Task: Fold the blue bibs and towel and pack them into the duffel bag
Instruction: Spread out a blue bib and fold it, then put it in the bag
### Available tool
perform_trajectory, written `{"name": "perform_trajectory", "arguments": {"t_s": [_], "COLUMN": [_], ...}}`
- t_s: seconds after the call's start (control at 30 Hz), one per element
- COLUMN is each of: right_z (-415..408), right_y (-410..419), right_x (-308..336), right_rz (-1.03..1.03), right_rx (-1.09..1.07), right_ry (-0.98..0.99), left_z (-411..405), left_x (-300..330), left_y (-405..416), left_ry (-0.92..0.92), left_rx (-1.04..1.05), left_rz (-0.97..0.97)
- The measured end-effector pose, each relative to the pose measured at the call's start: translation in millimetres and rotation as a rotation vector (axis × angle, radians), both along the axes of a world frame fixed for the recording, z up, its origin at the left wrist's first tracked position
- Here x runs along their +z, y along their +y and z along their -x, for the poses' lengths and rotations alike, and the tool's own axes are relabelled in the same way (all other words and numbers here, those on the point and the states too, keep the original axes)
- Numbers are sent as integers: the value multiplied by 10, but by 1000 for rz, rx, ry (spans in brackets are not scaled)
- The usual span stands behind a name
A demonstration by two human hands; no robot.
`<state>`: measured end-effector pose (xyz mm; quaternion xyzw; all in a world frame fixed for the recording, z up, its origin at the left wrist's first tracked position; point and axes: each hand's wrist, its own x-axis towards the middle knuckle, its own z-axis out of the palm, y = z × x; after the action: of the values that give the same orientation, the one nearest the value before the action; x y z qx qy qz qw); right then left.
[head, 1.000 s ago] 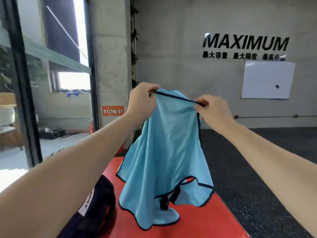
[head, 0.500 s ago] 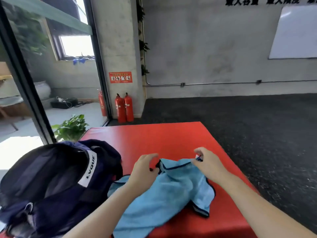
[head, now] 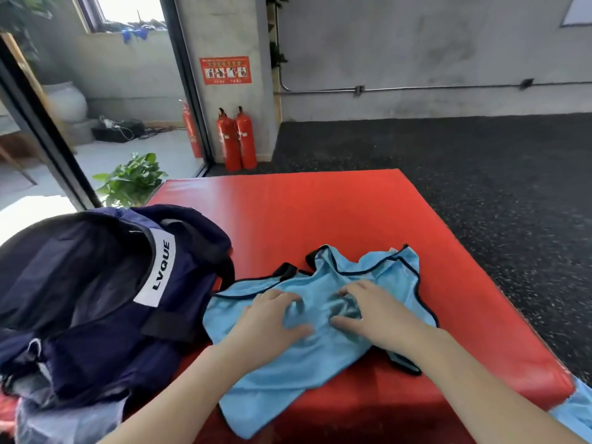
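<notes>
A light blue bib (head: pixel 288 373) with dark trim lies rumpled on the red mat (head: pixel 320 213). My left hand (head: pixel 269 318) and my right hand (head: pixel 374 309) both press flat on its middle, fingers spread, thumbs pointing toward each other. The navy duffel bag (head: pixel 96 283), marked LVQUE, stands open at the mat's left side, touching the bib's left edge. Another piece of blue cloth (head: pixel 576 408) hangs at the mat's lower right corner.
Two red fire extinguishers (head: pixel 237 139) stand by the concrete pillar behind the mat, with a third one behind the glass. A green potted plant (head: pixel 131 181) sits left of the mat's far corner. Dark speckled floor (head: pixel 480 171) surrounds the mat on the right.
The bib, held up in the air by its top strap a second ago, now lies on the mat. Both hands let go of the strap and moved onto its middle.
</notes>
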<state>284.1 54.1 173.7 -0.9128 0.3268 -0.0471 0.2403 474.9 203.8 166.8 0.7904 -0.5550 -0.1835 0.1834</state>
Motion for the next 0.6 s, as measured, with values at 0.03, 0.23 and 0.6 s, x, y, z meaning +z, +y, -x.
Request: {"name": "perform_trajectory", "arguments": {"t_s": [0.03, 0.23, 0.6], "right_z": [-12, -91, -24], "right_y": [-32, -405, -897], "right_x": [-14, -21, -22], "right_rz": [-5, 90, -48], "right_rx": [-18, -197, -357], "right_ry": [7, -98, -408], "left_z": [18, 5, -235], "left_x": [11, 20, 138], "left_y": [-13, -91, -89], "left_ry": [-21, -138, -221], "left_rx": [-33, -108, 83], "left_rz": [-35, -93, 113]}}
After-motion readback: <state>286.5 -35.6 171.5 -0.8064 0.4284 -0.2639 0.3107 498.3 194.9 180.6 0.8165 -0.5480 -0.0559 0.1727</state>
